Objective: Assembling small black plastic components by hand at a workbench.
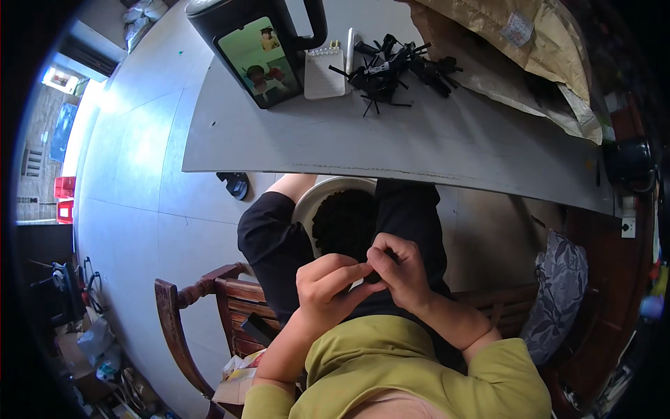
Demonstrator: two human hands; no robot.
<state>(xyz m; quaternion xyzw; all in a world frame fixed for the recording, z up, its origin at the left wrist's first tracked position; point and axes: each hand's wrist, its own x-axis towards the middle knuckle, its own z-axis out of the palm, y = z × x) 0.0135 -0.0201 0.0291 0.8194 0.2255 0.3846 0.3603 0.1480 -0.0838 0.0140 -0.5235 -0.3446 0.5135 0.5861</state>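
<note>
My left hand (326, 288) and my right hand (403, 274) meet above my lap, fingertips touching. Thumbs and forefingers on both are pinched together. A small dark piece (377, 276) shows between them, mostly covered by the right fingers; its kind I cannot make out. Just beyond the hands, between my knees, stands a round white tub (304, 210). A heap of small black pieces (343, 220) fills much of it, too dark to tell apart.
The grey table (279, 146) edge runs just past the tub. On it are a phone (261, 63) leaning on a dark jug-like container, a small notepad (326, 73), a pile of black parts with thin strips (391, 70) and brown paper (516, 42). A wooden bench (234, 300) is under me.
</note>
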